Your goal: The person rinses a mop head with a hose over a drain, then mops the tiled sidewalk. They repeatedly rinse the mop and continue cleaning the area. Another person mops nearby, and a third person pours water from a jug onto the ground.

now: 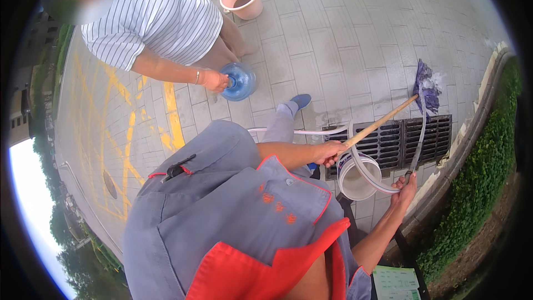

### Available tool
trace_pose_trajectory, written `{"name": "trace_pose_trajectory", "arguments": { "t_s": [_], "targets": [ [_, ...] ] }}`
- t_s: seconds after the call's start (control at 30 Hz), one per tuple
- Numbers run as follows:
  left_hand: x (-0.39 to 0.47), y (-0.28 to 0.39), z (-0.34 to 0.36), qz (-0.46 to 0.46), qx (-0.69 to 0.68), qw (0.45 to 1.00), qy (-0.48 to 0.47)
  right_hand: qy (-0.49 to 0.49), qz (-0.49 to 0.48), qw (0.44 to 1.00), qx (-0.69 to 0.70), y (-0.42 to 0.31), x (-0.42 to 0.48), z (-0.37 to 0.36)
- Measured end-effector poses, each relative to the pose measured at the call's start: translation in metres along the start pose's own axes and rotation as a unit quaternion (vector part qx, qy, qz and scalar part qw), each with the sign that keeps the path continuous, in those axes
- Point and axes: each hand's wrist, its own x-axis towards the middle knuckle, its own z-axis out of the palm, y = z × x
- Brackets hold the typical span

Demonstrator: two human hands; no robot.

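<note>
My left hand [331, 153] grips the wooden handle [381, 121] of a mop. Its purple cloth mop head [424, 87] lies on wet paving just beyond a drain grate. In my right hand [404, 189] is the end of a clear, striped hose [366, 171], its dark fitting [410, 173] pointing toward the mop. A stream of water [421, 133] runs from it onto the mop head, with white splash there. Between my hands, below the handle, stands a white bucket [360, 191], with the hose curving across its opening.
Black metal drain grates [377, 143] are set in the paving. Another person [154, 21] stands at upper left, one hand on the neck of a blue water-cooler bottle [238, 83]. Behind is a pink bucket [241, 0] with dark liquid. A kerb [466, 150] and hedge [470, 179] border the right.
</note>
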Motion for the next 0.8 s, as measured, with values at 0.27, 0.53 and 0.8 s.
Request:
{"name": "trace_pose_trajectory", "arguments": {
  "t_s": [0.27, 0.53, 0.8],
  "targets": [
    [-0.003, -0.006, 0.006, 0.027, 0.028, 0.999, 0.012, -0.038, -0.009, 0.999, -0.019, 0.0, 0.008, -0.004],
    [0.0, 0.008, 0.002, 0.007, 0.08, 0.997, -0.003, -0.016, -0.027, 0.997, 0.069, 0.009, 0.013, 0.009],
    [-0.006, 0.025, 0.016, -0.026, 0.135, 0.991, 0.001, -0.004, -0.021, 0.992, 0.126, 0.01, 0.002, 0.001]
  ]
}}
